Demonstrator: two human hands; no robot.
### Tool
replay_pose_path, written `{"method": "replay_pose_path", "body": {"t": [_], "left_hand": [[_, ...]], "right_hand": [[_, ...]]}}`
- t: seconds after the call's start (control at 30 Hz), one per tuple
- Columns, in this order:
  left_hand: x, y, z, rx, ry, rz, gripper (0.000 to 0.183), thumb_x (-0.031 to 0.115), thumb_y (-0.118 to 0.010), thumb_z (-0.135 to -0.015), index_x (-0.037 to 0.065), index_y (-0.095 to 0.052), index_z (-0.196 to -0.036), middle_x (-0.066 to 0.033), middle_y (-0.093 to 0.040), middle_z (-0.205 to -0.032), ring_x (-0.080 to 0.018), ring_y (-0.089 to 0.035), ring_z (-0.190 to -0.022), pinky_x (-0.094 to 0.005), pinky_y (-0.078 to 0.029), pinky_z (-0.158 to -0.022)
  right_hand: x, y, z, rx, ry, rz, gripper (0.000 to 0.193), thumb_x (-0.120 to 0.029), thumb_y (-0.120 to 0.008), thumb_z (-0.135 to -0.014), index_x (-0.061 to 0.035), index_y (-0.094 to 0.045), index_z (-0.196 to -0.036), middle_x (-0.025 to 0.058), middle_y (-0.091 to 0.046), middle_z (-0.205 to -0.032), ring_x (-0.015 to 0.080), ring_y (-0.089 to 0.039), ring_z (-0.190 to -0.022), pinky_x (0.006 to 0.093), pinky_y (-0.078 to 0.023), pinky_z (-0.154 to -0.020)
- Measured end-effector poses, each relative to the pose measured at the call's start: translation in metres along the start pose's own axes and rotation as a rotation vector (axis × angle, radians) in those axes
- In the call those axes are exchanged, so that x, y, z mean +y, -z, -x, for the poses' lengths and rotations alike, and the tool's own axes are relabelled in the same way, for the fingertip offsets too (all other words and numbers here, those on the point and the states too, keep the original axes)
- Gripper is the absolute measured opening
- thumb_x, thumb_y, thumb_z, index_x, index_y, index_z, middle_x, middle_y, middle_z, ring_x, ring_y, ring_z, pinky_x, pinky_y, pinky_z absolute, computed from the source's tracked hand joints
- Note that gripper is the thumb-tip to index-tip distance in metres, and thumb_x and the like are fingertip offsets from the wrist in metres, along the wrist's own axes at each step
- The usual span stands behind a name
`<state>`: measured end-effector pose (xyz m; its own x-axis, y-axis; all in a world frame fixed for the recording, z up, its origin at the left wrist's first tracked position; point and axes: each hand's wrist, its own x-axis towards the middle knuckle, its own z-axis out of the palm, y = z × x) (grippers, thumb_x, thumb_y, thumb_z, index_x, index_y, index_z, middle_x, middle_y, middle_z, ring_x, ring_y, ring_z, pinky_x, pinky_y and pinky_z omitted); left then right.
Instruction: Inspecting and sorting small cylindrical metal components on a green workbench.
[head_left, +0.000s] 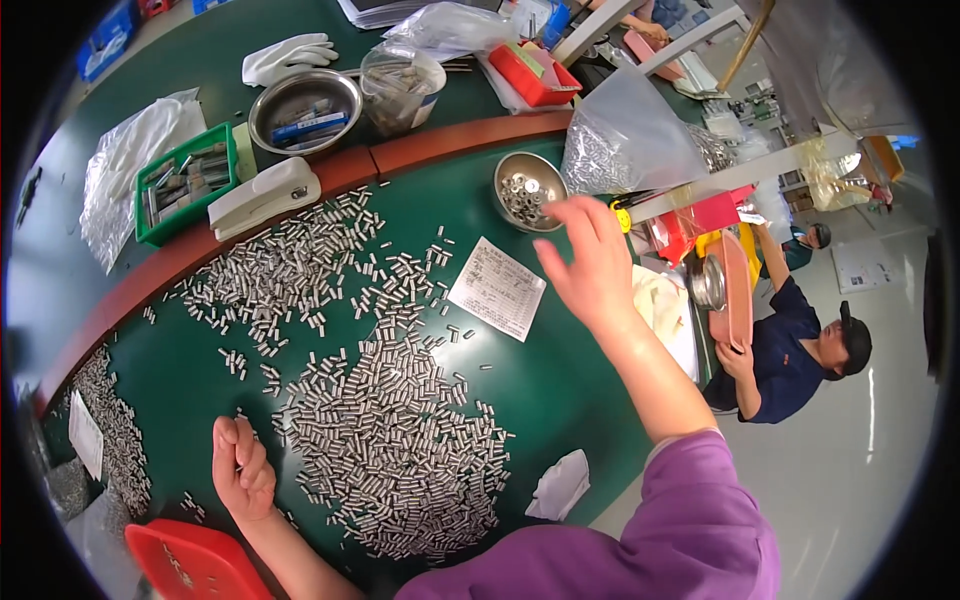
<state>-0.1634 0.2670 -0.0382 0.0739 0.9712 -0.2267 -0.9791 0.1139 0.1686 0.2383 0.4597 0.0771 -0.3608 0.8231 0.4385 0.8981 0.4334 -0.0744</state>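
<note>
Over the right edge of a steel bowl (507,221), my right hand (598,270) is stretched out with thumb and fingers apart. Small metal parts lie in the bowl. At the lower left, my left hand (243,470) is closed with its fingers curled in. What it may hold is too small to make out. To its right spreads a large pile of small metal cylinders (400,450). Farther off lies a second pile of cylinders (270,275), with loose ones strewn between. A printed paper slip (497,289) rests on the green table below the bowl.
A red scoop-shaped tray (190,560) is at the lower left. Along the raised brown edge (440,148) stand a green bin (187,185), a white stapler (264,198) and a steel basin (305,112). At right, a person (790,350) holds a pink tray (735,290).
</note>
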Motion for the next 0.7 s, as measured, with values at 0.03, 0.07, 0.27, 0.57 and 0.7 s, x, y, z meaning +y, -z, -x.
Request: {"method": "replay_pose_path", "body": {"t": [0.03,0.07,0.27,0.57,0.7], "left_hand": [[-0.001,-0.002,-0.001,0.002,-0.002,-0.008,0.016,0.014,-0.033,-0.105,0.002,-0.04,-0.099,-0.0083,-0.04,-0.078,-0.01,-0.035,-0.049,-0.018,-0.022,-0.035],[-0.001,-0.003,-0.001,0.006,-0.005,-0.015,0.015,0.014,-0.033,-0.105,0.002,-0.04,-0.099,-0.0082,-0.04,-0.078,-0.0098,-0.035,-0.049,-0.0179,-0.022,-0.035],[-0.002,-0.008,-0.004,-0.007,-0.028,-0.063,0.015,0.013,-0.035,-0.104,0.002,-0.043,-0.098,-0.0071,-0.04,-0.077,-0.0075,-0.033,-0.048,-0.0178,-0.02,-0.035],[-0.005,-0.011,-0.007,-0.013,-0.022,-0.108,0.015,0.013,-0.036,-0.104,0.002,-0.046,-0.1,-0.0066,-0.041,-0.077,-0.0057,-0.031,-0.046,-0.0172,-0.018,-0.035],[-0.005,-0.011,-0.006,-0.024,-0.026,-0.112,0.015,0.013,-0.036,-0.104,0.002,-0.046,-0.1,-0.0066,-0.042,-0.077,-0.0057,-0.031,-0.047,-0.0173,-0.018,-0.035]], "right_hand": [[0.0,-0.006,-0.012,-0.001,-0.02,0.029,0.034,-0.012,-0.075,-0.071,-0.0074,-0.061,-0.102,0.0091,-0.058,-0.102,0.0305,-0.057,-0.096,0.0412,-0.049,-0.08],[0.006,-0.012,-0.016,-0.135,-0.065,0.064,0.032,-0.014,-0.075,-0.071,-0.0086,-0.063,-0.101,0.0085,-0.059,-0.102,0.0301,-0.057,-0.098,0.0404,-0.049,-0.082],[0.036,-0.041,-0.014,-0.123,0.097,0.157,0.014,-0.013,-0.07,-0.075,-0.0092,-0.058,-0.081,0.0064,-0.056,-0.084,0.028,-0.06,-0.081,0.0398,-0.051,-0.066],[0.076,-0.075,-0.129,-0.027,0.11,0.192,0.016,-0.019,-0.066,-0.082,-0.009,-0.064,-0.095,0.0109,-0.059,-0.092,0.0337,-0.061,-0.086,0.0444,-0.05,-0.071],[0.083,-0.119,-0.152,-0.268,0.032,0.315,0.02,-0.02,-0.062,-0.083,-0.0106,-0.065,-0.1,0.0115,-0.059,-0.097,0.0345,-0.06,-0.092,0.0462,-0.05,-0.077]]}}
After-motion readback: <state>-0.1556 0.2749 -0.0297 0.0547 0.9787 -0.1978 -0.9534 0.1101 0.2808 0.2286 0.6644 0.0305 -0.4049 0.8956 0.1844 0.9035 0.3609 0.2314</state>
